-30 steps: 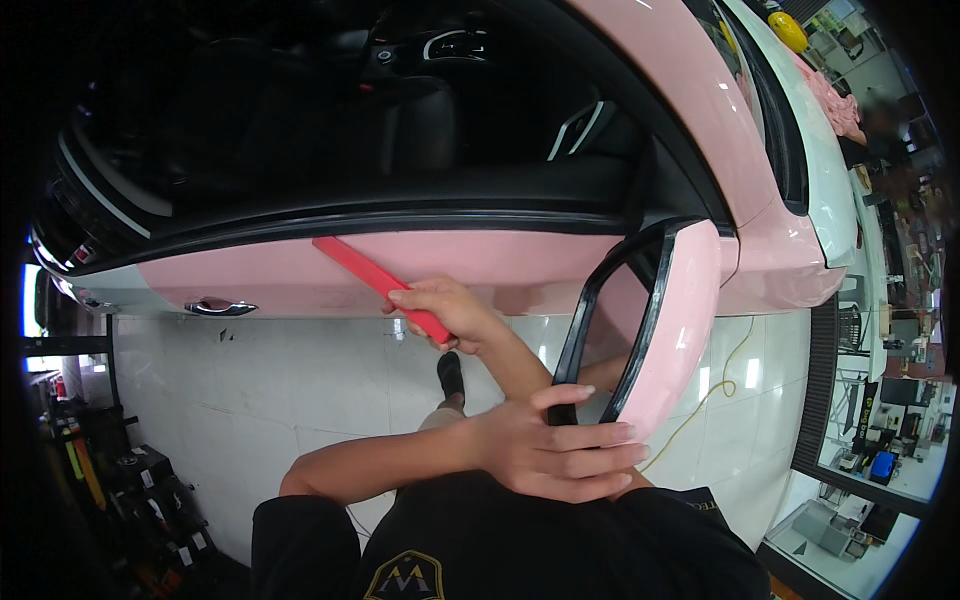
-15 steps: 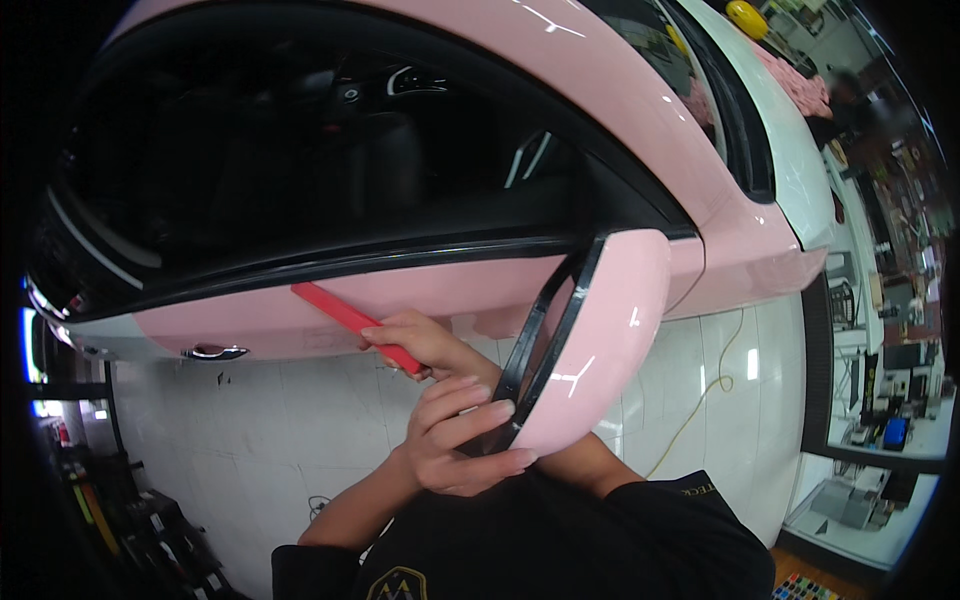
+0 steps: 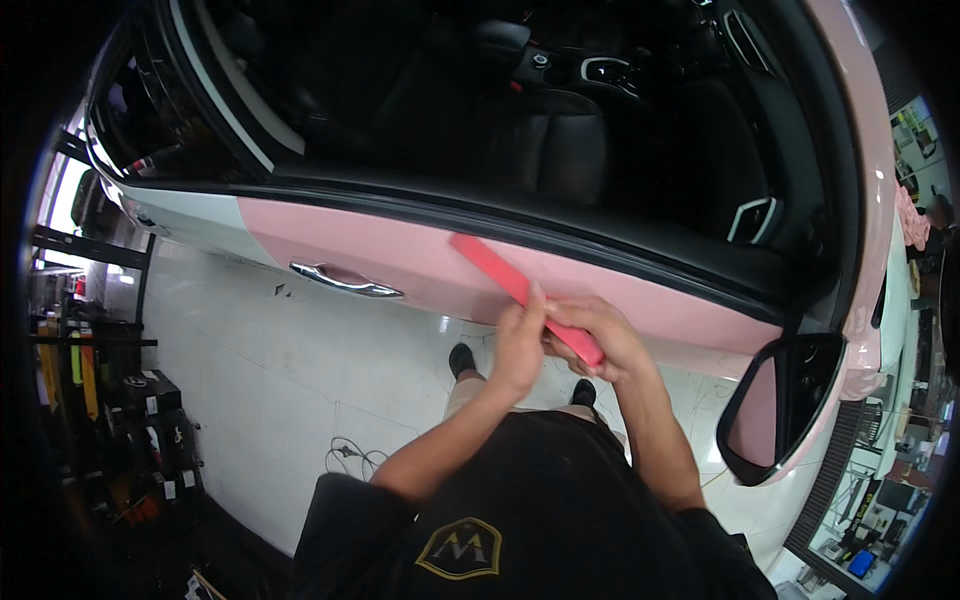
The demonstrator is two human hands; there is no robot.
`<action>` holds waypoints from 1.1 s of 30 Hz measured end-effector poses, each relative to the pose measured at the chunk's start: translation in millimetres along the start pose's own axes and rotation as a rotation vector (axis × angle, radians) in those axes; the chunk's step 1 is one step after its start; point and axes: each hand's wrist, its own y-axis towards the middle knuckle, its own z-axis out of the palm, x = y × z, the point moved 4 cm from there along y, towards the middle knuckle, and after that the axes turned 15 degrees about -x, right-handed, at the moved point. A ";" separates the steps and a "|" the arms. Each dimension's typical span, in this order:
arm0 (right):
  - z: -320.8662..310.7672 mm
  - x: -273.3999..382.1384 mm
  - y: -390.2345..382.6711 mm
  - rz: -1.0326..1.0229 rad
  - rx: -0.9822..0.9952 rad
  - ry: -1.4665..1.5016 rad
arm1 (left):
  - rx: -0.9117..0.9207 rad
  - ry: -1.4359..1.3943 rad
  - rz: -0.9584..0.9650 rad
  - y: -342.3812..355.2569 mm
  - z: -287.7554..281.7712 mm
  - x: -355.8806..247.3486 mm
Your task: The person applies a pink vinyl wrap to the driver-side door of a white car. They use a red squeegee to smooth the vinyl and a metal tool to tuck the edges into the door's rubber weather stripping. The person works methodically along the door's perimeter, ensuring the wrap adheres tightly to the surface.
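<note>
While clamping the red strip (image 3: 495, 272) near its lower end in the right hand (image 3: 615, 330) — slants it lengthwise up-left from there, over the door (image 3: 420, 255) just below the trim (image 3: 520, 232). Touches mid-strip with the left hand (image 3: 521, 342), nearer the upper tip — can't tell if closed.

Pale tiled floor (image 3: 265, 370) below you, bright with reflected light in patches. On your left, a black frame (image 3: 88, 247); under it, upright yellow and orange strips (image 3: 88, 388) and, just beside them, black boxes (image 3: 158, 395) with white labels. A thin dark cable (image 3: 350, 460) lies looped on the tiles, left of you. Ahead, inside the car, a black seat (image 3: 565, 145). Far right: a dark ribbed strip (image 3: 832, 485), a small blue object (image 3: 862, 563) beyond it, and a blurred person (image 3: 938, 235) near the edge.
</note>
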 end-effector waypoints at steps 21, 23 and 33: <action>163.0 -10.1 50.0 0.118 -0.027 0.077 | -0.187 0.214 -0.052 44.2 -145.1 -122.6; 168.4 -9.6 52.3 0.109 0.012 0.085 | -0.360 0.328 0.292 58.6 -160.9 -114.9; 276.3 -14.5 119.3 0.044 0.054 -0.064 | -0.511 0.757 0.337 90.8 -255.7 -193.0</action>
